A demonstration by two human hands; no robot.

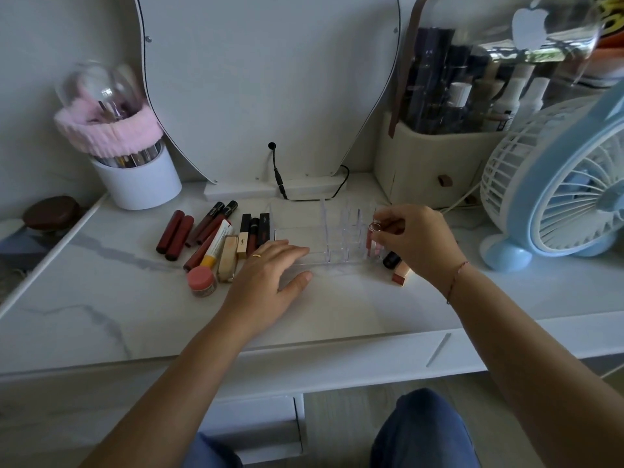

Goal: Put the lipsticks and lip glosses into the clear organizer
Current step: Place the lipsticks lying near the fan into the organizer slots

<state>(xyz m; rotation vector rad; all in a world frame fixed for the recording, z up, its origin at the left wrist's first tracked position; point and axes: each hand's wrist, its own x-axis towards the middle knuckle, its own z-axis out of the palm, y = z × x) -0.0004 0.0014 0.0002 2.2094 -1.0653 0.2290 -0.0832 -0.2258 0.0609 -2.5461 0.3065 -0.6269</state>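
A clear organizer (332, 238) with upright dividers stands on the white marble tabletop, mid-frame. My right hand (417, 239) pinches the top of a pink lip gloss (373, 239) that stands upright in the organizer's right end. Flat on the table, my left hand (270, 278) touches the organizer's left front edge with straight fingers. Several dark red and black lipsticks and glosses (209, 236) lie in a row left of the organizer. A small pink jar (202, 281) sits in front of them. A black tube (391, 259) and a rose-gold lipstick (401, 273) lie below my right hand.
A white brush cup with a pink band (135, 177) stands at the back left. A mirror base with a black cable (280, 187) is behind the organizer. A cream cosmetics case (429, 163) and a blue desk fan (560, 190) stand at the right.
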